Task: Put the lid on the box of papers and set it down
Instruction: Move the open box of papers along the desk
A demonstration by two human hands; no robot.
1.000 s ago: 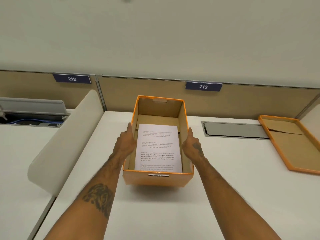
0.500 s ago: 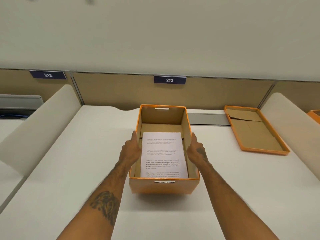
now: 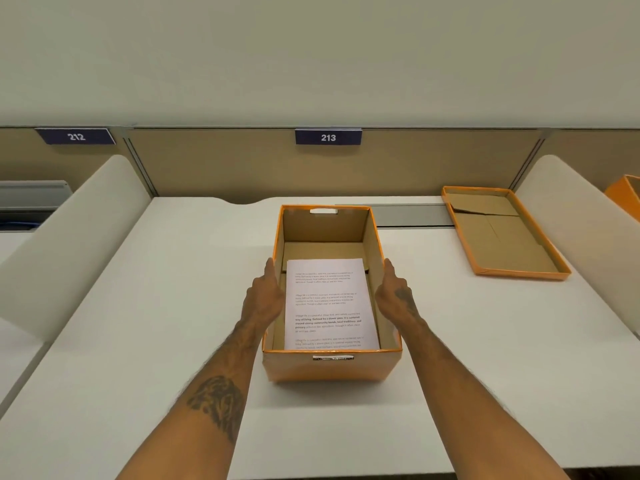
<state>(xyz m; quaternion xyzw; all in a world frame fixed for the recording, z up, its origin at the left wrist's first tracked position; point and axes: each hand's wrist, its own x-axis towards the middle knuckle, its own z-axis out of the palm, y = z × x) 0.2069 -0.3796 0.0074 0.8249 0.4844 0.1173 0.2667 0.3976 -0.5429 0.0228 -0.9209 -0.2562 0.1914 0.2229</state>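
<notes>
An open orange cardboard box (image 3: 330,370) stands at the middle of the white desk, with a stack of printed papers (image 3: 329,303) lying in it. My left hand (image 3: 261,299) presses flat against the box's left wall and my right hand (image 3: 394,296) against its right wall, gripping it between them. Whether the box rests on the desk or hangs just above it is unclear. The orange lid (image 3: 502,233) lies upside down on the desk at the far right, apart from both hands.
The white desk (image 3: 156,323) is bounded by a beige partition with plates 212 and 213, and by white side dividers (image 3: 69,244) left and right. A grey cable tray cover (image 3: 412,214) sits behind the box. Another orange box edge (image 3: 625,195) shows far right.
The view has swung right, so the box now sits centred under plate 213 and the lid shows fully. Both hands keep their hold on the box walls.
</notes>
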